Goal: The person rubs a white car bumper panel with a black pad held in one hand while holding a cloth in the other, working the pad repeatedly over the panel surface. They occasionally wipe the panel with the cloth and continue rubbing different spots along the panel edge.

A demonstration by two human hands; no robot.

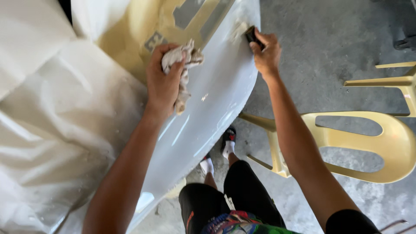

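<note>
My left hand [162,82] is closed around a crumpled, stained white rag [184,65] and rests against a glossy light-grey car body panel [212,99]. Farther up the panel's edge, my right hand [265,54] pinches a small dark tool [252,35] and presses it onto a pale patch of filler [239,31]. Tan masking paper [130,30] covers the upper part of the panel. Below, my legs in black shorts [234,199] and white socks show.
White plastic sheeting [56,130] drapes the car on the left. A yellow plastic chair [346,143] lies tipped on the grey concrete floor [329,34] to the right. A dark object [405,43] sits at the upper right edge.
</note>
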